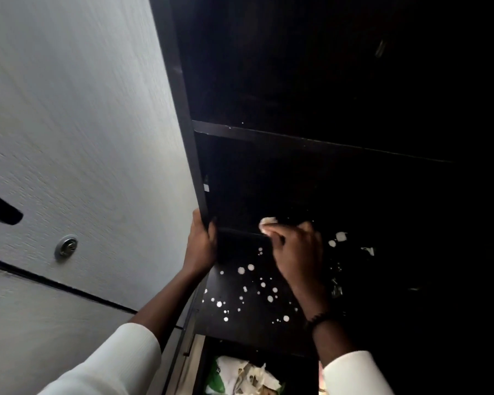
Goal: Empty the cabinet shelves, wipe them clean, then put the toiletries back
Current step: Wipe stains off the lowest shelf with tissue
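While the dark cabinet (188, 132) stands open beside a pale wood-grain door (77, 124), its contents read as follows. Left hand (201, 243): curled round the front edge of the cabinet's left side panel, thumb outside, fingers wrapped inward, just above the lower shelf. Right hand (297, 249): fingers bunched over a small white cloth (268, 223), holding it against the front left part of a shelf edge (240, 232); a dark beaded bracelet (318, 319) sits on that wrist. Both sleeves are white and ribbed. Lower shelf (240, 320): black surface, speckled with many white spots across its left and middle area. Upper shelf (297, 141): a black board crossing the cabinet, its interior too dark to read. Small pale and glinting items (340, 238) lie toward the right of the lower shelf, unidentifiable. Below the shelf's front edge: a green-and-white bag (228, 374) with crumpled paper. Door fittings: round silver lock (66, 246), black handle (3, 210).
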Demonstrator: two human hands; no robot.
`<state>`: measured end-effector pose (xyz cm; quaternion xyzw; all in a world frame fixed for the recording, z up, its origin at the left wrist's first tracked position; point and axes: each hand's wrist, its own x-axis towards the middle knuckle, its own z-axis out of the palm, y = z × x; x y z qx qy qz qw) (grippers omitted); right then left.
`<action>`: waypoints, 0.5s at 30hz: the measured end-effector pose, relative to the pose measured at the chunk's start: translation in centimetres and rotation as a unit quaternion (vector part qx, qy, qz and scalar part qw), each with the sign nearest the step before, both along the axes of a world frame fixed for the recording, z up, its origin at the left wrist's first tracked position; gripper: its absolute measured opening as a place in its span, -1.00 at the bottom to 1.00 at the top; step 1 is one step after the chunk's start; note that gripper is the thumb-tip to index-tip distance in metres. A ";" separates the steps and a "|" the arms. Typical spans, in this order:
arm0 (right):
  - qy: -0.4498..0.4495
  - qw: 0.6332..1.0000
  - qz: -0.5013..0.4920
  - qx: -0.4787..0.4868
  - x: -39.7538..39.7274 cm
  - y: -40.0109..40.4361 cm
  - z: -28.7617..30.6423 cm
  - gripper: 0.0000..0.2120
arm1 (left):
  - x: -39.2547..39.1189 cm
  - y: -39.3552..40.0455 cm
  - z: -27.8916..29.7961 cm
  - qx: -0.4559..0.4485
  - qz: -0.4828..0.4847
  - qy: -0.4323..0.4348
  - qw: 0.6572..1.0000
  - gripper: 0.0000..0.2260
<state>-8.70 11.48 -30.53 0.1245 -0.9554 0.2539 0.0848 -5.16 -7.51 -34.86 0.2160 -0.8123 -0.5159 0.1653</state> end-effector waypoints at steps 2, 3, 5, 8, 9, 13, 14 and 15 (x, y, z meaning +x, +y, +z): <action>-0.017 0.995 -0.095 -0.012 -1.0 2.6 0.2 -0.78 | 0.0 0.3 0.3 0.009 0.006 -0.004 1.000 -0.82; -0.025 0.992 -0.124 -0.022 -1.4 2.8 0.1 -0.78 | 0.0 0.3 0.4 0.013 0.009 -0.006 1.000 -0.81; -0.030 0.989 -0.137 -0.053 -1.1 1.1 -0.2 -0.77 | 0.0 0.5 0.5 0.022 0.016 -0.007 1.000 -0.79; -0.028 0.997 -0.046 -0.053 1.0 -2.2 -0.7 -0.78 | 0.1 0.7 0.5 0.027 0.016 -0.007 0.999 -0.79; -0.024 0.999 -0.019 -0.036 1.4 -2.2 -0.6 -0.78 | 0.1 0.7 0.6 0.026 0.012 -0.009 1.000 -0.79; -0.004 0.996 -0.085 -0.005 -0.6 3.1 -0.2 -0.79 | 0.2 0.3 1.0 0.026 -0.009 -0.020 0.999 -0.76; -0.017 0.991 -0.129 -0.022 -1.0 4.0 -0.3 -0.79 | 0.2 0.2 0.9 0.027 -0.016 -0.019 0.999 -0.76; -0.030 0.986 -0.160 -0.043 -1.1 4.1 -0.7 -0.79 | 0.1 0.1 0.9 0.029 -0.019 -0.020 0.999 -0.76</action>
